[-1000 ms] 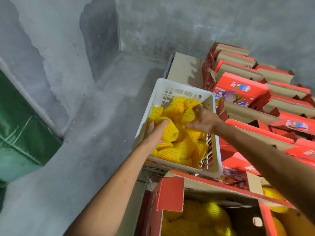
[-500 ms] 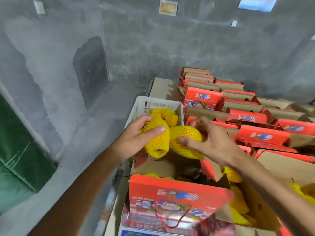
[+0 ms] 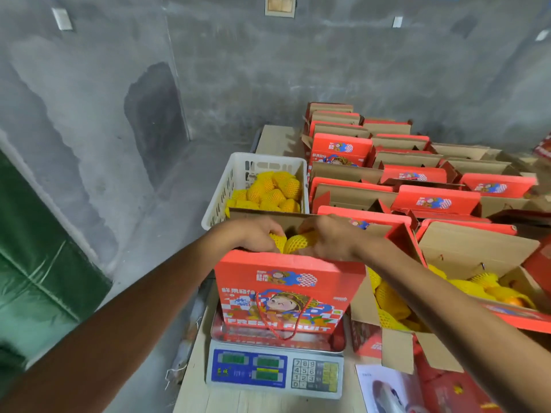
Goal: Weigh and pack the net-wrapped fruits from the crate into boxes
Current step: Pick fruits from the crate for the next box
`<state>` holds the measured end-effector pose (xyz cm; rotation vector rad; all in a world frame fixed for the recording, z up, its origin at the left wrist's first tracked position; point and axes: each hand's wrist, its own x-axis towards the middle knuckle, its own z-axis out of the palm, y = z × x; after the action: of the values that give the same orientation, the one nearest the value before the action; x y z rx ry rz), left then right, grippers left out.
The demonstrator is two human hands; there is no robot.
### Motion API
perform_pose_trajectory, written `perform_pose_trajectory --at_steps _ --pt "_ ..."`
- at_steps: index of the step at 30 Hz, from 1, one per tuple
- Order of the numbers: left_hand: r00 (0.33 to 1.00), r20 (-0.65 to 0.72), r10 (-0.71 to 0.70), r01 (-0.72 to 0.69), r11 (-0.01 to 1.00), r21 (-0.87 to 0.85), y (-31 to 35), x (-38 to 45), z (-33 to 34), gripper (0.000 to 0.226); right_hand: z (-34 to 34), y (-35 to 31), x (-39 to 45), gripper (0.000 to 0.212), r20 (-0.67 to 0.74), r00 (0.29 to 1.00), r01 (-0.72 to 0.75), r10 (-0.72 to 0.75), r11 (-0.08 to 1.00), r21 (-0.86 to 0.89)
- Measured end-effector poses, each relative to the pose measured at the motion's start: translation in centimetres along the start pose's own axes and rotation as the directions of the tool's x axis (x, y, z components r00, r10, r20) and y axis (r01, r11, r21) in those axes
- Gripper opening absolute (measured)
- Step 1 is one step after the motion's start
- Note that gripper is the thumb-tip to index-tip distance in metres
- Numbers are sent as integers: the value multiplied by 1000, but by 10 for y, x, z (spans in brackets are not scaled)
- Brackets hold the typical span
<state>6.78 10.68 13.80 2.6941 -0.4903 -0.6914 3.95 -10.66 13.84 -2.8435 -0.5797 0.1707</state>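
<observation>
Both grips are down in the open red box (image 3: 283, 290): left hand (image 3: 253, 235) curls over one net-wrapped fruit (image 3: 277, 241), right hand (image 3: 334, 238) clamps another fruit (image 3: 298, 242). That box sits on the scale (image 3: 275, 368) on the worktop (image 3: 238, 403). Beyond, the white crate (image 3: 238, 174) holds more wrapped fruit, red boxes (image 3: 417, 174) stacked alongside.
</observation>
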Motion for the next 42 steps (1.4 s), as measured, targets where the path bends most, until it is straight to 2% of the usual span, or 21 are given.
perform_pose_trajectory --at_steps 2,6,8,11,14,19,22,25,29,37,42 --pt "999 18 -38 36 997 66 6 1 -1 66 0 -1 7 59 66 998 1 1 1000 -31" --pt "995 -45 -93 94 995 15 1 -3 -1 76 0 -2 7 54 99 995 -15 13 999 29" --pt "992 -99 -78 75 997 -35 -3 -7 2 61 -1 -3 5 52 104 995 -10 6 999 33" --pt "985 -173 -27 -1 987 -160 -6 -14 4 33 -1 -6 2 38 136 990 7 -23 993 119" --pt "982 -185 30 -85 951 -296 -2 -26 0 19 -4 -15 -2 27 98 993 46 -60 989 141" --pt "971 -219 90 -165 920 -356 3 -40 -2 20 -14 -26 -6 22 94 993 51 -76 968 246" --pt "961 -253 108 -202 901 -383 -4 -47 -1 23 -14 -29 -9 29 72 995 34 -63 938 344" --pt "966 -230 120 -203 901 -384 -9 -53 0 27 -13 -34 -9 31 75 996 6 -41 910 415" --pt "965 -233 123 -207 899 -386 -13 -56 -2 35 -12 -39 -8 27 77 996 -2 -35 903 429" --pt "974 -205 94 -162 922 -350 -24 -58 -2 29 -8 -41 -5 22 96 995 -13 -34 889 457" --pt "971 -227 78 -158 920 -358 -25 -61 -3 26 -10 -45 -7 27 96 995 -8 -33 917 399"
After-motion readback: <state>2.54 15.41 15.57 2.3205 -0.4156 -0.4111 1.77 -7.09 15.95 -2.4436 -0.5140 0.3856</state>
